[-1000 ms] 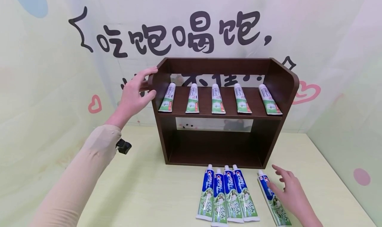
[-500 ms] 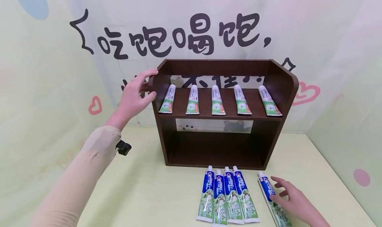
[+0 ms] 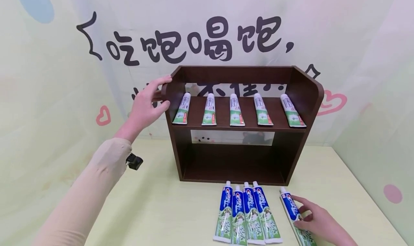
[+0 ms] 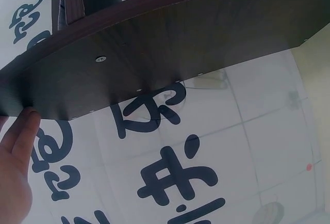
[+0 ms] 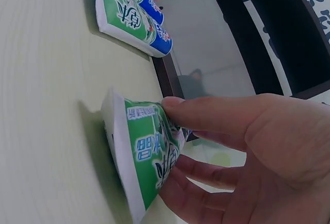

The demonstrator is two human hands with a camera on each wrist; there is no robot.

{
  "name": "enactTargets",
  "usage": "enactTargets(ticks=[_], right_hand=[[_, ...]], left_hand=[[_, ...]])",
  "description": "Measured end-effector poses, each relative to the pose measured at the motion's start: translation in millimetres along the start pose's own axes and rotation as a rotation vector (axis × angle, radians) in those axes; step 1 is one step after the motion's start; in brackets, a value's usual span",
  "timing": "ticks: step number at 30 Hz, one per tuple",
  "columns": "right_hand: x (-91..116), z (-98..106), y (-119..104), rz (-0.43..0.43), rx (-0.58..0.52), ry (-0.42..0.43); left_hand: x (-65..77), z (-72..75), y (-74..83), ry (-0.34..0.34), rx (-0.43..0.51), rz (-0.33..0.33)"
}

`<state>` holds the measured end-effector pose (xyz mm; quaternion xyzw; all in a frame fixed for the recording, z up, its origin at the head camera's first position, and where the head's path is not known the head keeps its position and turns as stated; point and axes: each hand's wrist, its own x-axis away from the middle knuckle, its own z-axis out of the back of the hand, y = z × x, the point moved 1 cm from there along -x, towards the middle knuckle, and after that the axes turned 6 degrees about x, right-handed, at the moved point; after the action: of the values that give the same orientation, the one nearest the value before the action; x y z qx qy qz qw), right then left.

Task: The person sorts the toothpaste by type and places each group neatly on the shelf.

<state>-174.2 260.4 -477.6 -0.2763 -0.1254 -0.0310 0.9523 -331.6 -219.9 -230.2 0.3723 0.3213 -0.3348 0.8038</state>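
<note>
A dark brown two-tier shelf (image 3: 239, 129) stands on the table. My left hand (image 3: 145, 104) holds the upper front edge of its left side panel; in the left wrist view, fingers (image 4: 23, 136) touch the panel's outer face. At the lower right, my right hand (image 3: 318, 221) pinches a blue and green toothpaste tube (image 3: 291, 208) between thumb and fingers. The right wrist view shows the flat tail of this toothpaste tube (image 5: 147, 152) facing the camera, with the thumb on one side and fingers on the other. The cap points toward the shelf.
Several matching toothpaste tubes (image 3: 247, 213) lie side by side before the shelf, partly overlapping. White and green toothpaste tubes (image 3: 237, 111) stand in a spaced row on the upper tier. A printed wall sheet (image 3: 207, 26) hangs behind the table (image 3: 155, 210).
My right hand has come down onto the separate blue and green toothpaste tube, and its fingers have closed around it. The left hand stays at the shelf. The head view shifts slightly.
</note>
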Motion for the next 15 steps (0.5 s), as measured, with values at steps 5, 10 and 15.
enactTargets(ticks=[5,10,15], right_hand=[[-0.5,-2.0,-3.5,-0.034,0.027,-0.014],[-0.9,-6.1,-9.9,-0.063,0.043,-0.015],[-1.3,-8.8,-10.4,-0.086,0.041,-0.029]], left_hand=[[-0.6,0.3,0.2,0.011,0.003,-0.015],[1.5,1.2,-0.6,0.012,0.008,0.002],[1.7,0.7,-0.7,0.005,0.002,0.004]])
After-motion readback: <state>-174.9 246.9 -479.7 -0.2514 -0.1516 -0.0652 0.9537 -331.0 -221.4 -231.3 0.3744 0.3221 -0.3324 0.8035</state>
